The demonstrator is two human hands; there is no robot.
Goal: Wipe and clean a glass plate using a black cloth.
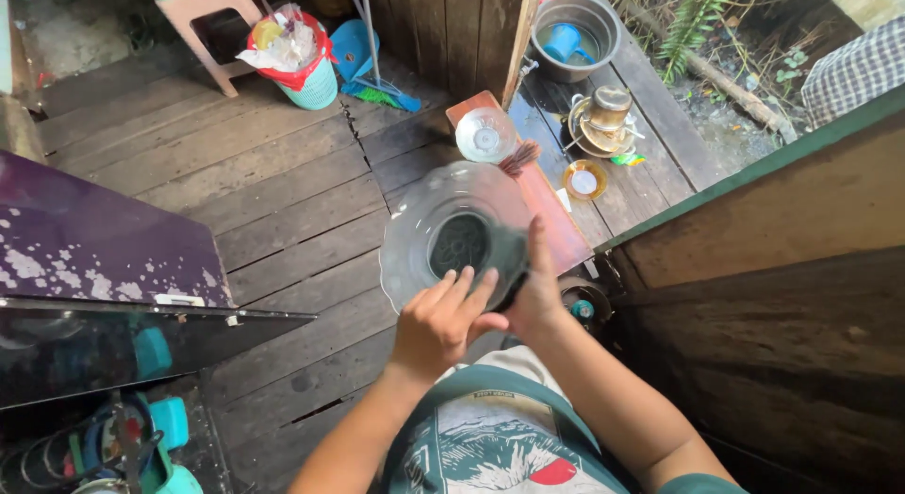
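Note:
A clear glass plate (419,222) with a wavy rim is held up in front of me, tilted toward the camera. My left hand (438,322) grips its lower rim, fingers curled over the edge. My right hand (534,291) presses a dark cloth or sponge (504,258) against the plate's right side, thumb pointing up. Both forearms rise from the bottom of the view, over a teal printed shirt.
Below lies a wooden plank floor (283,192). A second glass dish (485,136), a small yellow bowl (584,181), stacked metal ware (603,122) and a grey basin with a blue cup (575,37) sit beyond. A teal waste basket (302,65) stands at back; a dark cabinet (104,258) is at left.

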